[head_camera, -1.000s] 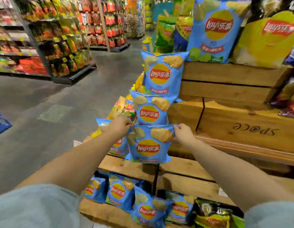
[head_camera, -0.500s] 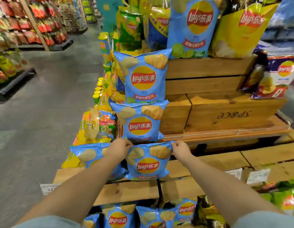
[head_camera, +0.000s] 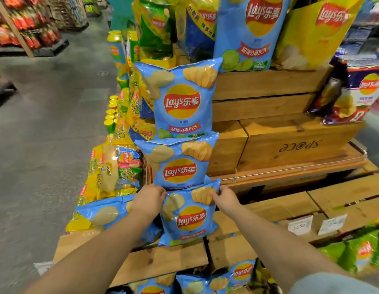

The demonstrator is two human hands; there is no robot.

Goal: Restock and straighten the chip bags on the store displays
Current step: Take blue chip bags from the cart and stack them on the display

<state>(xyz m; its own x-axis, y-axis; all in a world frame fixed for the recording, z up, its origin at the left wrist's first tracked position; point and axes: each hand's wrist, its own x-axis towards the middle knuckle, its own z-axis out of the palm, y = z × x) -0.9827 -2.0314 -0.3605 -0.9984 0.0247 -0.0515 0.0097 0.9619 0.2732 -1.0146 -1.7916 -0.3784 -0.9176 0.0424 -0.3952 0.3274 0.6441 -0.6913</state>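
Observation:
A light-blue chip bag stands upright on a wooden step of the display. My left hand grips its top left corner and my right hand pinches its top right corner. Two more light-blue bags rise behind it in a column, a middle bag and an upper bag. Another light-blue bag lies to the left, partly behind my left forearm.
Wooden crates form the tiers at right, with big blue and yellow bags on top. Yellow multipacks and cans stand left. Price tags, green bags, lower blue bags. Grey aisle floor lies left.
The bag in my hands has come down onto the wooden step below the middle bag, and my view has swung right and down along the display. Both hands keep their hold.

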